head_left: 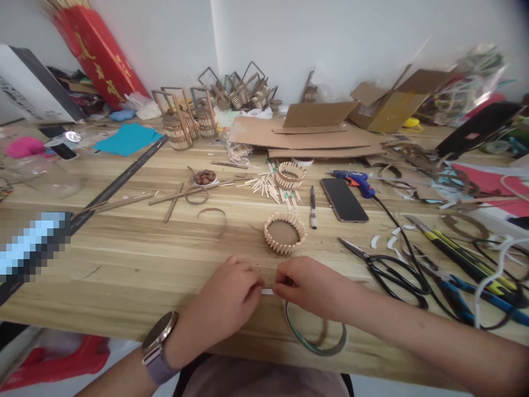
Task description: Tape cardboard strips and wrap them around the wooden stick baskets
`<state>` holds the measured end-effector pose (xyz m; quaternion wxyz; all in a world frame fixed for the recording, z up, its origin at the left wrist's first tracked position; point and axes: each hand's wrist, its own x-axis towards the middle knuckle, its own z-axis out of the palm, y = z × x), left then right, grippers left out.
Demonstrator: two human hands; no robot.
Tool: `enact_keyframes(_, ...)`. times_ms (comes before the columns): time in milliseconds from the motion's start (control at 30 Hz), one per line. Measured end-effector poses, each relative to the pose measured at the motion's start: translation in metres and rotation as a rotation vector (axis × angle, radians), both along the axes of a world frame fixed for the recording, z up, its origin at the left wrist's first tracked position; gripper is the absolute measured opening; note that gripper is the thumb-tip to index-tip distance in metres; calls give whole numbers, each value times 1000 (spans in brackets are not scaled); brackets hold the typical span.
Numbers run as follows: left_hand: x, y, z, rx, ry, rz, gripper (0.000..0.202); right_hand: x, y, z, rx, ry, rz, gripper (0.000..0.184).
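My left hand (225,306) and my right hand (308,286) meet near the table's front edge, both pinching the ends of a small white strip (267,290) between their fingertips. A watch sits on my left wrist. Just behind the hands stands a round stick basket (285,233) with a cardboard base. A tape ring (316,337) lies under my right wrist at the table edge.
Black scissors (392,270) and pliers (458,289) lie to the right. A phone (344,200), a pen (313,207), a blue glue gun (355,181) and loose sticks (268,186) lie behind. Cardboard sheets (306,135) and finished baskets (182,129) stand at the back. A long ruler (119,179) lies left.
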<state>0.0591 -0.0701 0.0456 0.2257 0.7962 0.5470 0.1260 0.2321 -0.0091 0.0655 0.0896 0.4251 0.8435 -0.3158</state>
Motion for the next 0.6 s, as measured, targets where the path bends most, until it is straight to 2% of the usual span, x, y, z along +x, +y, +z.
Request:
enact_keyframes(100, 2, 3, 1, -73, -42, 16, 22, 1, -2, 3, 17, 6, -10, 18)
enact_keyframes(367, 3, 6, 3, -274, -126, 161, 13, 2, -17, 6, 86, 2, -30, 18)
enact_keyframes(467, 2, 8, 4, -332, -227, 221, 11, 3, -33, 1, 286, 26, 9, 15)
enact_keyframes(600, 2, 8, 7, -439, -354, 245, 10, 8, -55, -12, 738, 129, 148, 15)
